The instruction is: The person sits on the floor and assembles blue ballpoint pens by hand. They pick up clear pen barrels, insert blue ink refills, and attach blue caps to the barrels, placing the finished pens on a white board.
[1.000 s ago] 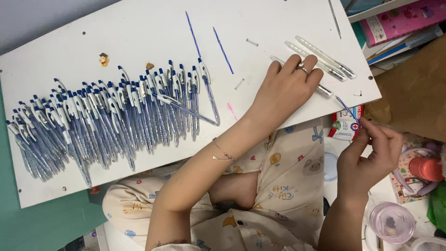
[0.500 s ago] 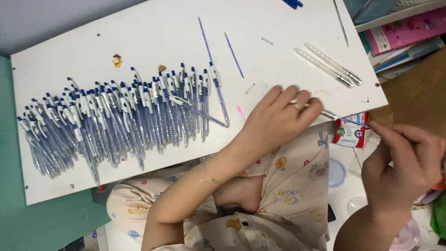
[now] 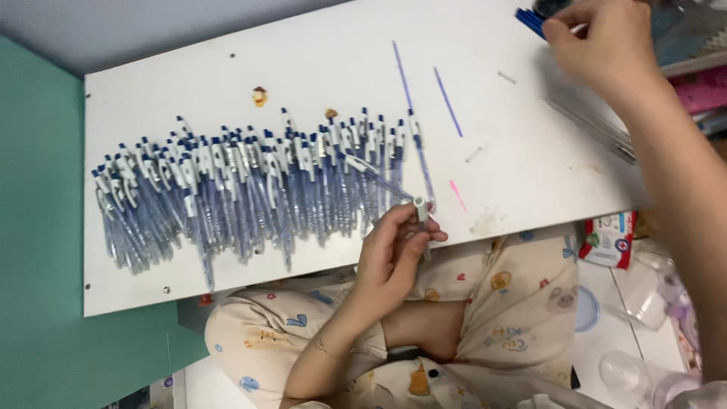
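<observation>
The left hand (image 3: pixel 394 246) holds a clear pen barrel (image 3: pixel 421 216) upright at the near edge of the white tabletop (image 3: pixel 318 68), fingers (image 3: pixel 413 235) wrapped around it. Just beside it lies a long row of blue-capped pens (image 3: pixel 250 189). The right hand (image 3: pixel 598 45) reaches to the far corner, touching dark blue parts (image 3: pixel 530 19). Two loose blue refills (image 3: pixel 447 102) lie between.

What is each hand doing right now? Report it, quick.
Left hand: closed on a clear pen barrel, upright at the board's front edge.
Right hand: fingers pinched at blue pen parts; grip cannot be told.
</observation>
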